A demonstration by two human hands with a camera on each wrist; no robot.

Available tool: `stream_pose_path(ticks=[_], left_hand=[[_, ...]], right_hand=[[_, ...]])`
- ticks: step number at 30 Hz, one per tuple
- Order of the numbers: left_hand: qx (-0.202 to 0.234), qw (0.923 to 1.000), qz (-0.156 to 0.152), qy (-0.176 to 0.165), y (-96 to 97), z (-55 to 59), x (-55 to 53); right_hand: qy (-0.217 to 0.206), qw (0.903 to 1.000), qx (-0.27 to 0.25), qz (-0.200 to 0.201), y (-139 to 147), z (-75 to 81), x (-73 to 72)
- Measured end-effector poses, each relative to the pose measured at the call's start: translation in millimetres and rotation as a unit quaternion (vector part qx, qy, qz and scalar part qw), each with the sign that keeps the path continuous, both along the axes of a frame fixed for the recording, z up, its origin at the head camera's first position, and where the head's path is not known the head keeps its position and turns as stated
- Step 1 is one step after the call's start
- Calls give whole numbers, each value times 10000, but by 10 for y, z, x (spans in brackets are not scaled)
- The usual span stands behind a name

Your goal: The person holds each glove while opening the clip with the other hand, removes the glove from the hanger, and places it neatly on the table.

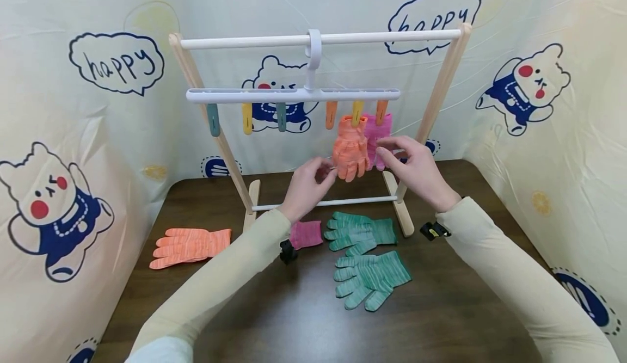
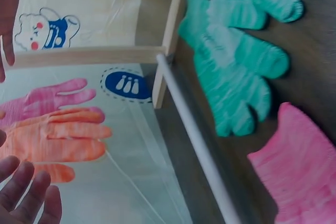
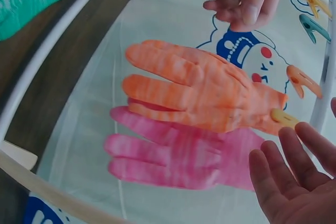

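An orange glove [image 1: 349, 148] hangs from a yellow clip [image 1: 357, 112], its fingers pointing down. Partly behind it hangs a pink glove [image 1: 378, 134] under an orange clip [image 1: 381, 111]. My left hand [image 1: 307, 188] is beside the orange glove with loosely bent fingers; the right wrist view shows a gap between them. On the other side, my right hand [image 1: 416, 170] is close to the pink glove, its fingers [image 3: 294, 161] spread and relaxed, holding nothing. Both clips hang from a white hanger [image 1: 294, 96].
A wood-and-white rack [image 1: 431, 102] carries the hanger. More clips hang along it, including a green clip [image 1: 213, 119]. On the table [image 1: 294, 319] lie an orange glove [image 1: 191, 246], two green gloves [image 1: 372, 276] and a pink glove [image 1: 307, 234], partly hidden by the left arm.
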State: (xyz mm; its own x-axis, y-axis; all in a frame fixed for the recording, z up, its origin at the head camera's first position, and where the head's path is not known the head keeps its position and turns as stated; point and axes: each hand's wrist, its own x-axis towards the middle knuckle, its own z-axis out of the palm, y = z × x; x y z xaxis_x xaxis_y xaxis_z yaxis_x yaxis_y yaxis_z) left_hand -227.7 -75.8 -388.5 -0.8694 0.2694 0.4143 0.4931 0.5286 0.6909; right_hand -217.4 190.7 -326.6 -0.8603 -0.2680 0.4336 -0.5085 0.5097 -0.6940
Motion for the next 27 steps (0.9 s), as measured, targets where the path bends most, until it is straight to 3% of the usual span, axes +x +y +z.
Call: stream_pose_path(ticks=[6, 21, 27], left_hand=[[333, 9994, 80, -110, -12, 82, -141], [723, 9968, 40, -329, 67, 198, -356], [879, 9951, 38, -461, 153, 240, -418]], right_hand=[[252, 9997, 67, -36, -98, 94, -64], [487, 9974, 456, -282, -210, 324, -270], [368, 9966, 633, -380, -275, 393, -359]])
